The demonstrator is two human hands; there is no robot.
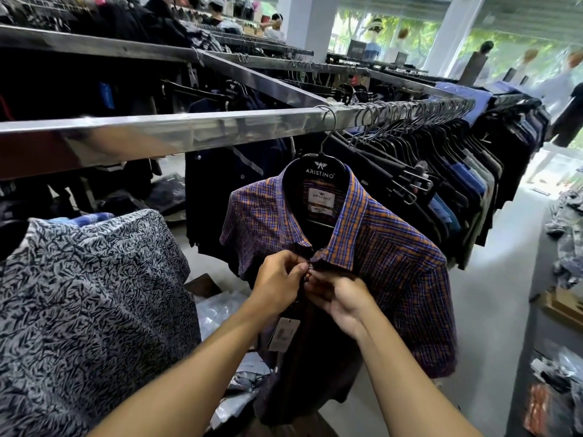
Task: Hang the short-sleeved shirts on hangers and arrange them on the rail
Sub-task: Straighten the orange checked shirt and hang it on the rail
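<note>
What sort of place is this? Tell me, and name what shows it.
Most likely a clothing shop: a metal rail carries a packed row of shirts, the plaid shirt hangs on a branded hanger with a paper tag, and mannequins stand near the windows.

The steel rail (pixel 189 129) carries a hanger (pixel 319 168) bearing a plaid shirt (pixel 397 257), beside dark shirts (pixel 441 171).

A short-sleeved plaid shirt (pixel 394 279) in purple, blue and orange hangs front-on from a black hanger (pixel 320 170), whose hook sits over the steel rail (pixel 189 130) near the middle. The left hand (pixel 277 283) and the right hand (pixel 342 298) pinch its placket just below the collar. Further right, dark shirts (pixel 457 184) hang tightly packed along the rail.
</note>
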